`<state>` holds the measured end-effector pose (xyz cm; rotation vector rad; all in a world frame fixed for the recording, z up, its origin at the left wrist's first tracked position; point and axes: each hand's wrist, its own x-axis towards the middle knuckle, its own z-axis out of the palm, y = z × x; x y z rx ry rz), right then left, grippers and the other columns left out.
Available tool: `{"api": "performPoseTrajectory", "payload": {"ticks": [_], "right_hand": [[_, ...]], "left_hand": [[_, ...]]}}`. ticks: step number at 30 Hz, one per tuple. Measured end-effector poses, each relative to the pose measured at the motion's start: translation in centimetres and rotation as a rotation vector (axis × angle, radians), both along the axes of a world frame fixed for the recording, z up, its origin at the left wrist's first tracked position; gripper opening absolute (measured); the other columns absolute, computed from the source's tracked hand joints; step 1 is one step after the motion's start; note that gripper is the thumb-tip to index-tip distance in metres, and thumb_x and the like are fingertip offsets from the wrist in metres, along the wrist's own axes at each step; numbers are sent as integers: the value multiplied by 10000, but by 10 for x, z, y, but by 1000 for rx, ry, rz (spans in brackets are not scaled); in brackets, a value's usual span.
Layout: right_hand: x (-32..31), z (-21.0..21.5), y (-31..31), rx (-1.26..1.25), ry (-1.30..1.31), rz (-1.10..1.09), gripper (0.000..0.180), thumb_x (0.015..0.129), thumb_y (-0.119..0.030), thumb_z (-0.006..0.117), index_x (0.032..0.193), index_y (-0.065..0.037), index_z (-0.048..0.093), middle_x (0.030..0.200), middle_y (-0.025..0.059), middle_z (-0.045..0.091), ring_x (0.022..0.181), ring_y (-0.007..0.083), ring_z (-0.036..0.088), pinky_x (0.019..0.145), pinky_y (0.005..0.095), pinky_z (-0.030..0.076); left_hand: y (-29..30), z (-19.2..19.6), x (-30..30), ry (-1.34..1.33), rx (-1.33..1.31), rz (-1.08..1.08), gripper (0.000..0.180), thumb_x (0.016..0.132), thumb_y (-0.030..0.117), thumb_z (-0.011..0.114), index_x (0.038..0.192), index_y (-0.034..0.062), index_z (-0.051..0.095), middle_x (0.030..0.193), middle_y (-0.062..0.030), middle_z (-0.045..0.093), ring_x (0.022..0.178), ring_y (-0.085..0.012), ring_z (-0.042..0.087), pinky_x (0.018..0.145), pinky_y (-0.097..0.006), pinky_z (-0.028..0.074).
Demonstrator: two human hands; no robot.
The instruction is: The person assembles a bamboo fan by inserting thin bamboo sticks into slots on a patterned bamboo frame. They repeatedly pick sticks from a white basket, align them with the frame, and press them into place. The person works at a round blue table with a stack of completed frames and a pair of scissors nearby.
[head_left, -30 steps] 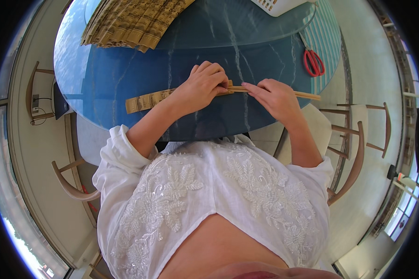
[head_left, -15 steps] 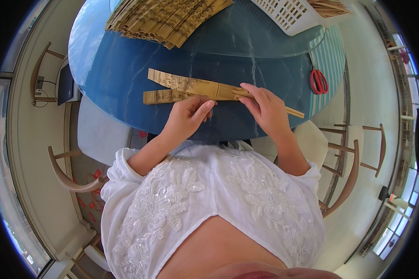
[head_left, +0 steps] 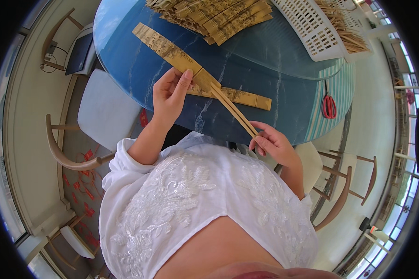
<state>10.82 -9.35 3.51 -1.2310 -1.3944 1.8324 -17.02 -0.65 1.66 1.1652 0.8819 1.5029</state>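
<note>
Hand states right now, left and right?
Left hand: closed, holding the paper sleeve.
Right hand: closed, holding the chopsticks near their lower ends.

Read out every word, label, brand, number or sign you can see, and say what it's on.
Gold paper sleeve in the left hand: dark print, too small to read.
Second sleeve, on the table: dark marks, too small to read.
Piled sleeves: dark marks, also unreadable.
Nothing else readable.

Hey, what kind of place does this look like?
Probably a small eatery or dining room: there's a glossy blue marble-patterned table, slim wooden chopsticks in a gold paper sleeve, and pale-seated wooden chairs.
</note>
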Motion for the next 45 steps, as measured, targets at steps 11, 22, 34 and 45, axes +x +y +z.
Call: {"api": "performPoseTrajectory", "payload": {"ticks": [11,22,34,45], "right_hand": [[-33,-8,4,-58,199,-22,415,965,-81,454,1369,-32,375,851,95,618,565,49,427,532,183,383],[-24,-3,-6,-142,54,117,223,920,-81,532,1075,54,619,832,75,672,711,97,571,683,225,470],[-45,-15,-5,-50,193,-77,263,900,-41,568,1149,41,583,931,94,663,771,116,589,732,242,480],[-46,-27,-8,50,228,-226,351,911,-18,550,1259,31,532,940,111,656,783,138,608,753,252,495]], "left_hand": [[-18,-8,11,280,4,-244,196,899,188,628,866,-5,636,675,2,552,604,-54,448,537,-224,357],[-5,-7,-9,238,35,-242,230,907,223,621,881,-4,649,647,3,541,585,-52,441,520,-225,340],[-33,-6,15,346,-43,-532,222,885,207,646,820,-5,628,645,-22,515,589,-83,424,530,-247,362],[-31,-12,21,329,-216,-592,228,911,200,616,967,-16,658,773,-10,595,694,-60,514,599,-218,408]]}}
